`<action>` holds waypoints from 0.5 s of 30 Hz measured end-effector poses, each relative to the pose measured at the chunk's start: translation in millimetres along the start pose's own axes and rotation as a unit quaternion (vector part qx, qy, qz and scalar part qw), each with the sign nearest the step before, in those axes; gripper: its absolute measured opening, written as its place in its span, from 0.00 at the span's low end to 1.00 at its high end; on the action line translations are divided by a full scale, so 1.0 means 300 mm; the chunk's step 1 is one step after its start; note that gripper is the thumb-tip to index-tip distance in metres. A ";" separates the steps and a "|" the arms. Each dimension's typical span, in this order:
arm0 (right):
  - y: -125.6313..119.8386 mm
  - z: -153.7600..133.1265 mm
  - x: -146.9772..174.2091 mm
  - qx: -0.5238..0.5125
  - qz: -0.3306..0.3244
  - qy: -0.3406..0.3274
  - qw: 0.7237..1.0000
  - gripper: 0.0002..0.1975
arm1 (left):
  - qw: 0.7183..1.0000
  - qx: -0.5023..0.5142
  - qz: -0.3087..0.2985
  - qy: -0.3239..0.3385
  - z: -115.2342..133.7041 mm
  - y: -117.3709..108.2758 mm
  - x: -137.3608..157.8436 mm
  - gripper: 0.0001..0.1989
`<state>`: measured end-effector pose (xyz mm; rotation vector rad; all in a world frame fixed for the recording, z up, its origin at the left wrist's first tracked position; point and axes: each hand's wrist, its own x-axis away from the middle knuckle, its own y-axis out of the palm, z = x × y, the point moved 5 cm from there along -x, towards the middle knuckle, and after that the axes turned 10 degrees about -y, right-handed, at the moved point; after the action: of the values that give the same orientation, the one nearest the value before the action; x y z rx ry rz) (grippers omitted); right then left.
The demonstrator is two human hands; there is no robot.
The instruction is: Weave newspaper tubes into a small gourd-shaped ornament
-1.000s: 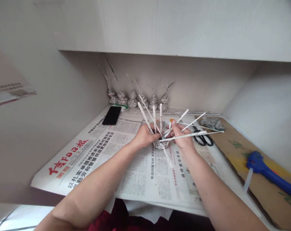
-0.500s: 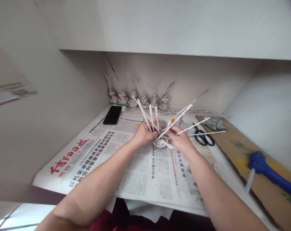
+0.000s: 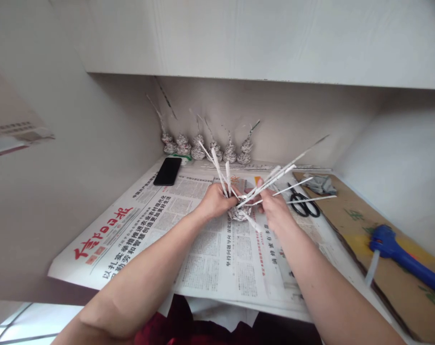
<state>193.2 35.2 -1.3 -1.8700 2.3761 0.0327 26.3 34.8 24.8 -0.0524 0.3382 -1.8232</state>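
Observation:
A small woven piece of rolled newspaper [image 3: 240, 213] stands near the middle of the newspaper-covered table, with several paper sticks fanning out of it. My left hand [image 3: 218, 200] is closed around its left side, the thumb pressed at the top. On its right, my right hand [image 3: 273, 203] pinches a long paper stick [image 3: 285, 170] that slants up to the right. Other paper sticks [image 3: 227, 177] rise upright beside my left fingers. One short stick end points down and right from the woven piece. Part of the weaving is hidden behind my fingers.
Several finished gourd-shaped weavings [image 3: 198, 147] line the back wall. A black phone [image 3: 167, 171] lies at the left. To the right are black scissors [image 3: 303, 203], a grey crumpled cloth [image 3: 321, 184], and a blue glue gun [image 3: 386, 239] on cardboard [image 3: 347, 225]. An overhanging panel [image 3: 246, 43] spans above.
My right hand has moved slightly right, away from the woven piece. The long stick has swung lower to the right, and one upright stick now leans right as well.

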 end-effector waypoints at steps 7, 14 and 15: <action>-0.004 -0.032 0.004 -0.044 -0.069 0.026 0.996 0.29 | 0.998 -0.051 0.040 -0.009 -0.009 -0.010 -0.006 0.08; 0.034 -0.036 0.040 -0.027 -0.089 -0.065 0.994 0.14 | 0.996 -0.052 0.068 -0.018 -0.014 -0.014 -0.007 0.07; 0.038 -0.030 0.041 -0.036 -0.084 -0.064 0.994 0.14 | 0.996 -0.054 0.071 -0.019 -0.012 -0.015 -0.006 0.08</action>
<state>178.6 25.1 5.8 -2.0282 2.1536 0.2182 21.9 38.2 22.7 -0.1360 0.4036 -1.6598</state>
